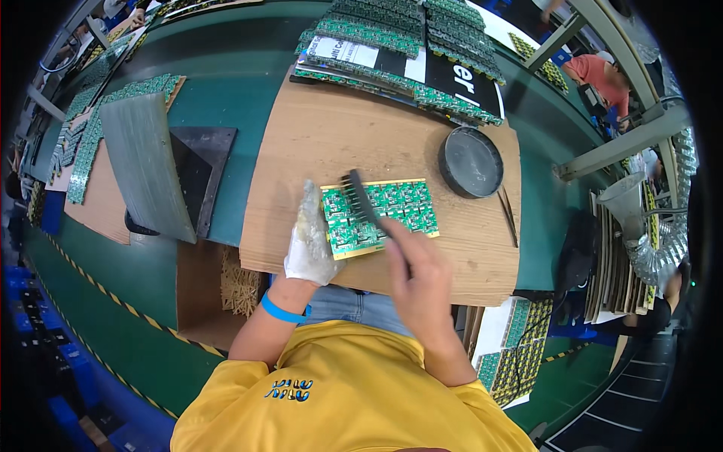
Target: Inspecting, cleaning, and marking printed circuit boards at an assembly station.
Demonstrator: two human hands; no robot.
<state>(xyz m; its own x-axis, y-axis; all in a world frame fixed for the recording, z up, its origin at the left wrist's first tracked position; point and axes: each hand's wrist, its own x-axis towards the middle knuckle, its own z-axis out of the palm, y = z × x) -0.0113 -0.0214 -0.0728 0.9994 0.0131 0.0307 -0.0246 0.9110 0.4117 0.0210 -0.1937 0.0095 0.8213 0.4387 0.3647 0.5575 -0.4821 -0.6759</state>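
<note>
A green circuit board panel (pixel 410 203) with yellow edge strips lies slightly tilted over the front part of a brown cardboard sheet (pixel 301 143). At its left edge is my left hand (pixel 307 245), in a stained white glove and closed on the panel; the fingers' underside is hidden. My right hand (pixel 422 271), bare and a little blurred, is wrapped around the handle of a black brush (pixel 364 202). The bristles sit over the panel's upper left area; whether they touch it I cannot tell.
Right of the panel stand a round black dish (pixel 471 162) and dark tweezers (pixel 509 217). Stacked boards (pixel 369 30) rise behind. A curved grey plate on a black stand (pixel 147 162) is at left. More panels (pixel 520 346) lie lower right. A co-worker (pixel 602 79) is at far right.
</note>
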